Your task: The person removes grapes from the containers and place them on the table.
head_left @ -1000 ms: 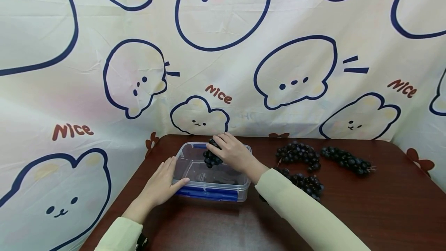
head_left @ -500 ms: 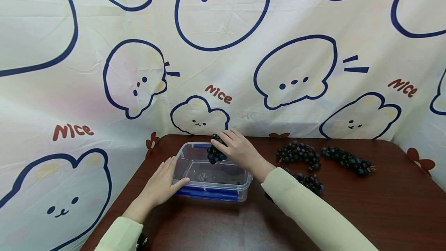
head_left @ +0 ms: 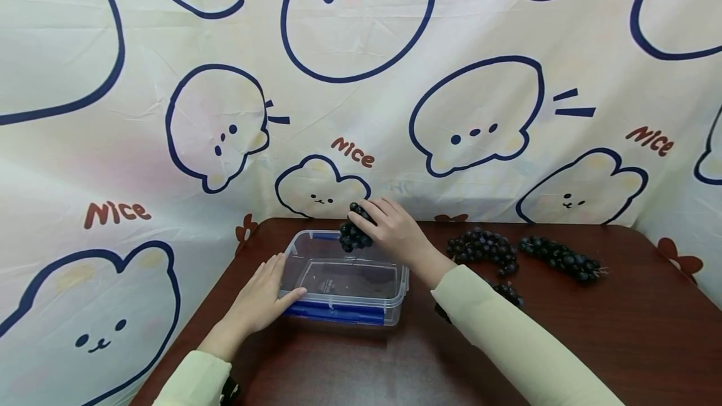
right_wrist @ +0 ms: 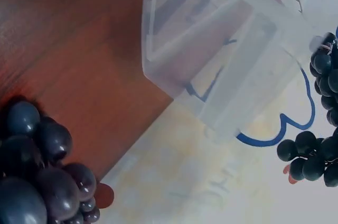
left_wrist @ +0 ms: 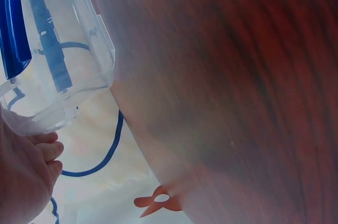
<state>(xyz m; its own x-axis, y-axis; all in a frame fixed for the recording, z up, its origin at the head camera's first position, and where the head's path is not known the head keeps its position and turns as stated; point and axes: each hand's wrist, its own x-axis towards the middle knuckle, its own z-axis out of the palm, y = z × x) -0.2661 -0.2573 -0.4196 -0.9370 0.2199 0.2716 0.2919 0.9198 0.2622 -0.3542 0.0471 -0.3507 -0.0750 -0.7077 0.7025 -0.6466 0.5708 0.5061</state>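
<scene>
My right hand (head_left: 397, 230) grips a bunch of black grapes (head_left: 355, 237) over the back right of a clear plastic container (head_left: 338, 317) with blue clips. That bunch hangs at the right edge of the right wrist view, where grapes (right_wrist: 311, 163) show but the hand does not. On the container's left side rests my left hand (head_left: 256, 296), fingers extended along the wall and thumb on the front rim. The left wrist view catches its curved fingers (left_wrist: 45, 152) beside the container corner (left_wrist: 90, 71).
To the right on the brown table (head_left: 609, 337) lie a curved grape bunch (head_left: 482, 249) and a longer one (head_left: 564, 260). Another bunch (head_left: 507, 293) is partly hidden behind my right sleeve (head_left: 507, 331). A printed cloth (head_left: 395, 111) hangs behind the table.
My right hand has risen and shifted slightly right and back, carrying the grapes up from lower over the container. The left hand and container have stayed put.
</scene>
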